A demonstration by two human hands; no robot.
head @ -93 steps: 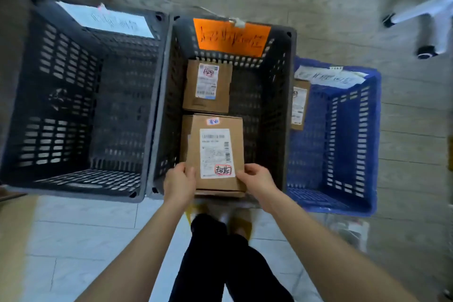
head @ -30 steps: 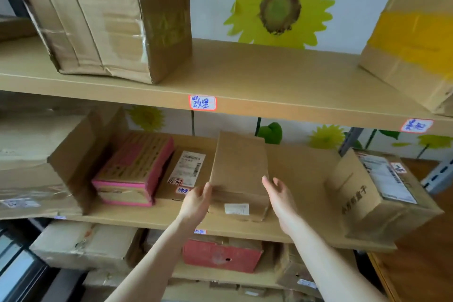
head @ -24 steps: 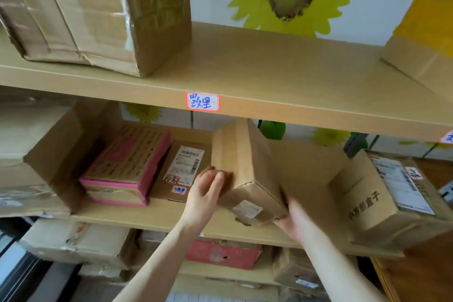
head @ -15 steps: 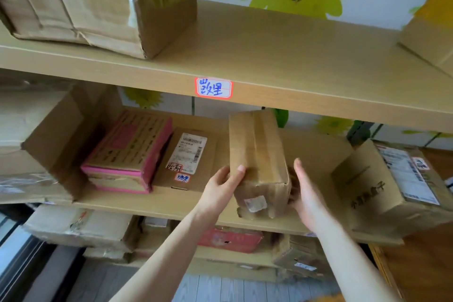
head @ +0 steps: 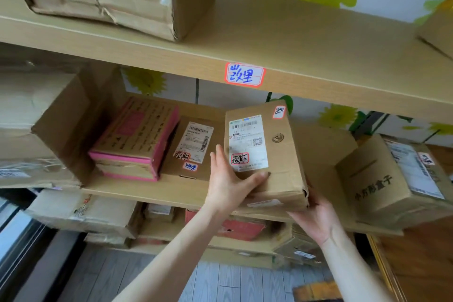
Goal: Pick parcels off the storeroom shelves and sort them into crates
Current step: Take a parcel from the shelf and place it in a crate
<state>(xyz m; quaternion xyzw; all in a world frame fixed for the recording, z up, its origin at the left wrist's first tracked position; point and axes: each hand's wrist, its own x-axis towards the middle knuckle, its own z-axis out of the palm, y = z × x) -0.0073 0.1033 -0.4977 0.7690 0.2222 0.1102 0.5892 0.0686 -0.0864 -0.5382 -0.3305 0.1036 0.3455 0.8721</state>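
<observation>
1. Head view, and we're at the pick: the parcel (head: 267,154) sits tilted at the front edge of the middle shelf (head: 147,191), label side facing us.
2. Our left hand (head: 228,186) pinches its near left corner, with the thumb laid across the label face and the fingers up the side.
3. Our right hand (head: 316,218) cups the lower right corner from beneath. Its fingers are hidden behind the cardboard, so we can't tell how they curl.
4. Next, we reckon, comes reading the red-bordered sticker, drawing the parcel clear of the shelf lip and turning towards the crates, which are out of sight.
5. On that same shelf, a pink box (head: 137,140) lies at the left with a flat box (head: 193,147) just beside it, and a big carton (head: 382,179) stands at the right.
6. The shelf below (head: 171,235) is crowded with more boxes, one of them red (head: 241,229).
</observation>
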